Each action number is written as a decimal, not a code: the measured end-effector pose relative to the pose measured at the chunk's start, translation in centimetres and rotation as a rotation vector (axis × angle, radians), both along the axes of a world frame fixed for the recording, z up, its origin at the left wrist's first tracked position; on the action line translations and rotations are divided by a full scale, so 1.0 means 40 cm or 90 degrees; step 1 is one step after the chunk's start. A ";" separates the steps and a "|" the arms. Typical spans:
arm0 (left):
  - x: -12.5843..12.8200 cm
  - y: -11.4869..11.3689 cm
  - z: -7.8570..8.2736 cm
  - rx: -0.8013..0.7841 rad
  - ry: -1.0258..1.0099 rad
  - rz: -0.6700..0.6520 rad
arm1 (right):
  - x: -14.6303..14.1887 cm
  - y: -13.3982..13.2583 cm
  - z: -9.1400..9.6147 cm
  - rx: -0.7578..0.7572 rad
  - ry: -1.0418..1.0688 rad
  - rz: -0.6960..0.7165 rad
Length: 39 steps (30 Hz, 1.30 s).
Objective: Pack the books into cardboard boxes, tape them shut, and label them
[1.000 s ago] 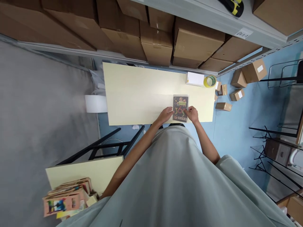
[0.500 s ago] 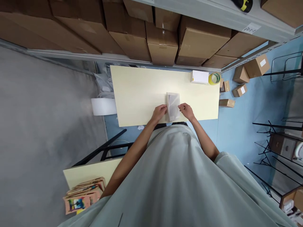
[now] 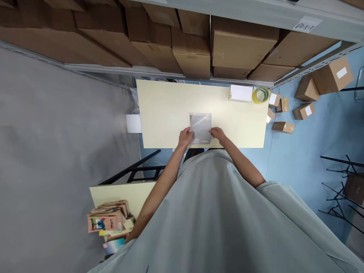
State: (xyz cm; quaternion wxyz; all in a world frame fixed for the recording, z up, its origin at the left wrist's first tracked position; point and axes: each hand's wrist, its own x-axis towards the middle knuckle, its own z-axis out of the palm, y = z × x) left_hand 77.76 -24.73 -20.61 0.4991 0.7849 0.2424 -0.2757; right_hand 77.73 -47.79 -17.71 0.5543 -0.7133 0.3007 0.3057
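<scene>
A flat, grey, rectangular packet in clear plastic lies at the front edge of the cream table. Glare crosses its upper part, and lines like print show faintly on its face. My left hand pinches the packet's left edge low down. On the opposite side, the fingers of my right hand are closed on the right edge. What exactly lies inside the plastic cannot be made out.
At the table's back right stand a white box and a roll of yellow tape. Shelves of cardboard boxes hang over the far edge. A stack of books sits at lower left; several cartons lie on the floor at right.
The packet looks wider and flatter than before, its grey face now fully toward me. Packet and both hands sit slightly further left in view. My right fingers have closed on its edge.
</scene>
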 end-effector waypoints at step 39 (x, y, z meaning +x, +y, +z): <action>-0.031 -0.023 0.117 -0.169 -0.102 -0.122 | -0.025 0.116 0.216 -0.151 -0.129 0.128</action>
